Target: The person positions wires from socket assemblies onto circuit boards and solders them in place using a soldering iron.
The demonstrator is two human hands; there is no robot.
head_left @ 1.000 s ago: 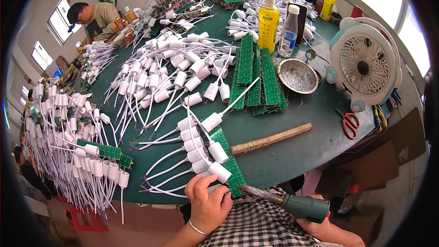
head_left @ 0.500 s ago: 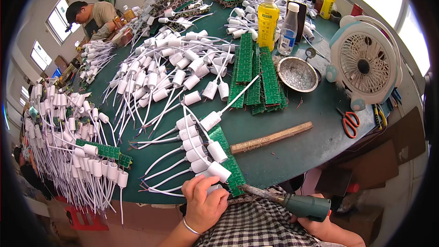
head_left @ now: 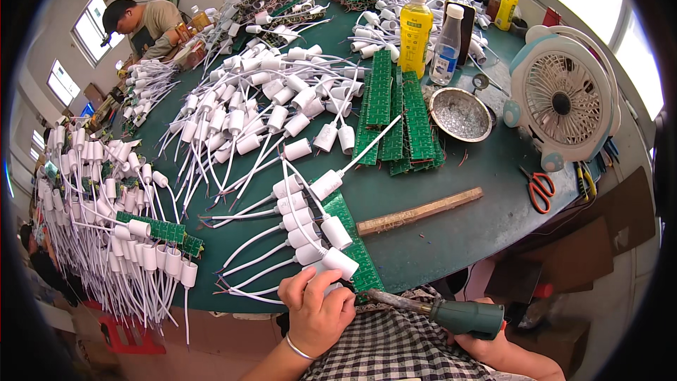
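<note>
My left hand [head_left: 316,314], with a bangle on its wrist, has its fingers curled at the near end of a green circuit board strip [head_left: 347,229]. Between the fingertips a white cylindrical cap shows in part, mostly hidden by them. My right hand [head_left: 485,344] is closed round the dark green handle of a soldering gun [head_left: 465,317]. Its metal tip touches or nearly touches the strip's near corner, close to the left fingers. Along the strip's left side sit several white caps [head_left: 308,252] with white cables; more capped cables [head_left: 338,263] lie across it.
A wooden stick [head_left: 419,212] lies right of the strip. Beyond are stacked green boards [head_left: 381,109], a metal bowl [head_left: 431,109], bottles [head_left: 416,32], a fan [head_left: 562,102] and orange-handled scissors [head_left: 541,194]. Piles of capped cables [head_left: 275,120] cover the left. Two people work across the table.
The soldering gun has shifted slightly left and down, with its tip still by the strip's near corner. My left hand has barely moved.
</note>
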